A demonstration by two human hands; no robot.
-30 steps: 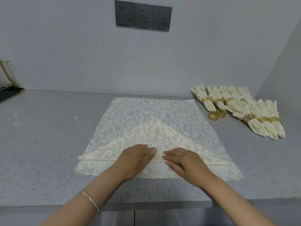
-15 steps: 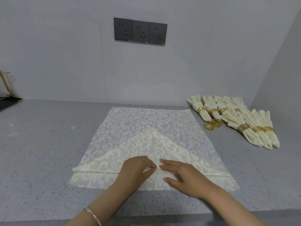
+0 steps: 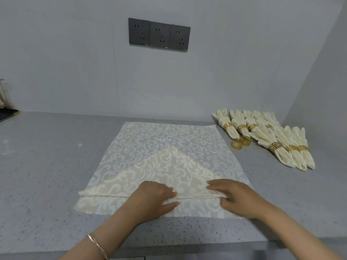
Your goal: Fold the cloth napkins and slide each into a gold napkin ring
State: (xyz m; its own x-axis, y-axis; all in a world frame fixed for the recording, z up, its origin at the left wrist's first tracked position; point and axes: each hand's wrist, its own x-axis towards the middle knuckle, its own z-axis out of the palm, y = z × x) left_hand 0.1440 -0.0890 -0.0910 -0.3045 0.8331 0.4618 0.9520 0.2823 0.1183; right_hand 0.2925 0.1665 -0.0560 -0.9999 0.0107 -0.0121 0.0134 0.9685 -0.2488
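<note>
A cream damask napkin (image 3: 159, 147) lies flat on the grey counter, its two near corners folded in to form a triangle that points away from me. My left hand (image 3: 152, 198) presses on the triangle's near folded edge at the middle, fingers together and thumb apart. My right hand (image 3: 234, 197) lies flat on the same edge farther right, slightly blurred. Two loose gold napkin rings (image 3: 241, 142) stand just right of the napkin. Several folded napkins in gold rings (image 3: 277, 145) lie in rows at the right.
The grey speckled counter (image 3: 47, 175) has its front edge just below my forearms. A wall with three dark sockets (image 3: 159, 34) stands behind, and a side wall closes the right. A dark flat object (image 3: 7, 114) sits at the far left.
My right hand has slid to the right along the folded edge, away from my left hand. The camera has tipped up a little. The napkin's fold looks the same.
</note>
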